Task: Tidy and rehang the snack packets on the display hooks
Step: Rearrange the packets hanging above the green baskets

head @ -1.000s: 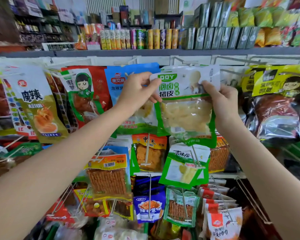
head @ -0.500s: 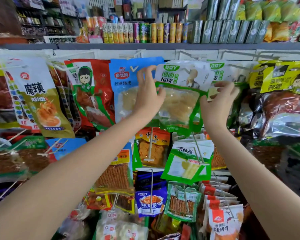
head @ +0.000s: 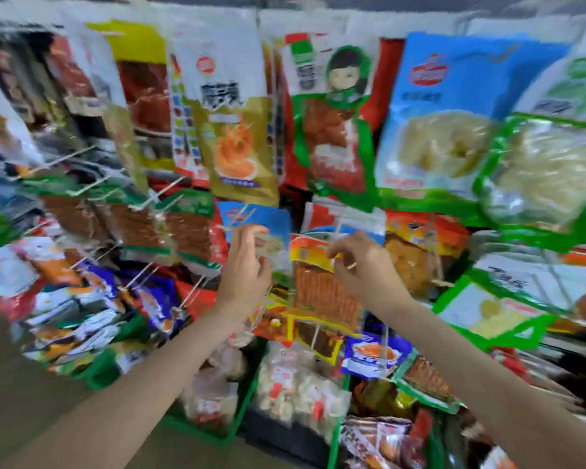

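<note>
view: blurred | left hand (head: 246, 265): raised at second hook row, fingers curled by a pale packet (head: 268, 243), grip cannot be told | right hand (head: 362, 265): fingers curled at the yellow-red top of the orange strip packet (head: 322, 292), which hangs mid-rack | above: blue packet (head: 454, 113), green packet (head: 548, 170) hanging on the top row

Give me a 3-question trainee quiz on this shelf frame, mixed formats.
1. True or false: the left hand is up at the blue packet in the top row.
2. Which packet is the right hand at? A) orange-topped strip packet B) green-edged packet C) gold packet
3. Fill in: the green-edged packet hangs to the ___ of the blue packet.

Key: 1 false; 2 A; 3 right
</note>
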`<action>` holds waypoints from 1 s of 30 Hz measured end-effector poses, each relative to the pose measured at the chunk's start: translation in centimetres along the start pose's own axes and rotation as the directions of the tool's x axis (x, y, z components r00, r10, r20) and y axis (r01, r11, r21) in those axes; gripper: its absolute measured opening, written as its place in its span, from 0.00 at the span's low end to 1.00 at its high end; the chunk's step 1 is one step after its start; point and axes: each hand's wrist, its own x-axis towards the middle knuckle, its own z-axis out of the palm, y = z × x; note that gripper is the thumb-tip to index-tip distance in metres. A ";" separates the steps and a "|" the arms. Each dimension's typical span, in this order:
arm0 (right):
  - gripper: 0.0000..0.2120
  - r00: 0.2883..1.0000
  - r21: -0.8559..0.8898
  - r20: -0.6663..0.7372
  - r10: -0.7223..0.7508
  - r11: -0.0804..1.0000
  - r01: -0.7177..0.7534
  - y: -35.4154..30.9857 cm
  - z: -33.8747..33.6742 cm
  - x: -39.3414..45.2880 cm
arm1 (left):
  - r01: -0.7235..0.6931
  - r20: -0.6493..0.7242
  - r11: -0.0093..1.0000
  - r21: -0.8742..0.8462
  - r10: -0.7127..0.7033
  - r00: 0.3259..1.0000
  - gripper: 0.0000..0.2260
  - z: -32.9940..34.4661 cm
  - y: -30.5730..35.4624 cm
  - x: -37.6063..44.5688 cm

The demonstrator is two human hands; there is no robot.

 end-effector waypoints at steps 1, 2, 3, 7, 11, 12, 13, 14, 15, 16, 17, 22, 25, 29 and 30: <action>0.05 0.997 -0.012 -0.039 0.063 0.998 -0.063 -0.9 1.4 0.6 | 0.049 -0.002 0.999 0.019 -0.049 0.999 0.14 -1.3 -1.7 -0.3; 0.05 0.987 -0.030 -0.100 0.125 0.991 -0.129 -1.7 2.5 1.4 | 0.077 -0.003 0.996 0.038 -0.077 0.997 0.15 -2.5 -3.5 -0.3; 0.06 0.975 -0.060 -0.151 0.166 0.982 -0.177 -2.3 3.3 2.2 | 0.098 0.002 0.993 0.062 -0.098 0.995 0.16 -3.7 -5.0 -0.3; 0.08 0.929 -0.109 -0.210 0.304 0.937 -0.331 -3.0 4.3 3.7 | 0.141 0.103 0.987 0.081 -0.149 0.983 0.15 -6.0 -9.9 0.4; 0.09 0.925 -0.417 -0.088 0.370 0.830 -0.372 -4.6 4.7 3.6 | 0.066 0.158 0.997 0.044 -0.073 0.985 0.15 -6.2 -10.8 1.9; 0.10 0.918 -0.476 -0.037 0.395 0.801 -0.364 -5.1 4.8 3.7 | 0.050 0.166 0.999 0.013 -0.051 0.985 0.14 -6.2 -10.7 2.6; 0.11 0.909 -0.492 -0.009 0.417 0.789 -0.367 -5.5 4.6 3.8 | 0.035 0.169 0.999 -0.020 -0.032 0.985 0.14 -6.2 -10.4 3.2; 0.11 0.896 -0.481 -0.016 0.443 0.782 -0.395 -5.8 4.3 4.0 | 0.012 0.172 0.999 -0.048 -0.003 0.985 0.14 -6.2 -10.2 3.9; 0.11 0.883 -0.488 -0.063 0.465 0.758 -0.434 -6.1 4.0 4.1 | -0.018 0.184 0.997 -0.070 0.031 0.982 0.14 -6.1 -10.0 4.7; 0.11 0.878 -0.534 -0.137 0.458 0.713 -0.455 -6.5 3.7 4.2 | -0.049 0.197 0.996 -0.081 0.064 0.978 0.13 -6.1 -9.9 5.5; 0.10 0.883 -0.603 -0.207 0.420 0.656 -0.454 -6.9 3.7 4.4 | -0.075 0.212 0.995 -0.072 0.089 0.973 0.13 -6.0 -9.9 6.3; 0.08 0.954 -0.670 0.124 0.274 0.732 -0.123 -9.3 7.3 7.2 | -0.071 0.472 0.996 0.059 0.035 0.881 0.17 -5.1 -9.9 10.1; 0.11 0.836 -0.544 0.347 0.425 0.817 -0.190 -8.7 9.8 9.0 | -0.116 0.626 0.986 0.122 0.014 0.780 0.19 -5.1 -10.0 11.8; 0.07 0.799 -0.494 0.365 0.478 0.827 -0.269 -7.6 11.4 10.1 | -0.139 0.699 0.946 0.294 -0.114 0.706 0.23 -4.8 -10.4 12.7; 0.08 0.799 -0.474 0.365 0.478 0.834 -0.283 -7.5 11.6 10.2 | -0.129 0.699 0.946 0.298 -0.124 0.704 0.23 -4.7 -10.5 12.6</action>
